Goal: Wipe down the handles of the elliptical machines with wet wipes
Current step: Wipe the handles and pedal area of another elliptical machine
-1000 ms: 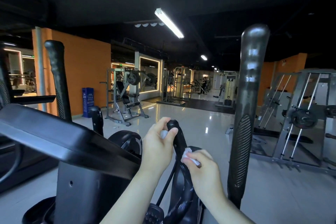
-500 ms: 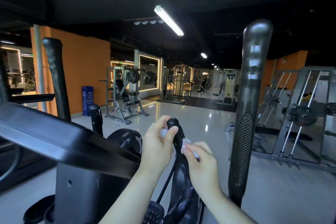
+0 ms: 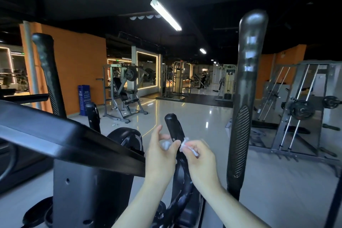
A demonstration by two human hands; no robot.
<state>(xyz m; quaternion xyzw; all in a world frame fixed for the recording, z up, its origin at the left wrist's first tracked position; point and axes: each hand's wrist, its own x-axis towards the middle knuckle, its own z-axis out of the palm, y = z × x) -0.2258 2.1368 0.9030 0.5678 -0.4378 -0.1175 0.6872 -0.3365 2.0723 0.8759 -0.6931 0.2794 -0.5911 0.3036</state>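
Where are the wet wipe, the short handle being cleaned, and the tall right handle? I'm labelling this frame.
wet wipe [image 3: 187,146]: head view, crumpled white part at the right hand's fingers.
short handle [image 3: 173,126]: head view, upper black grip.
tall right handle [image 3: 249,65]: head view, glossy upper shaft.
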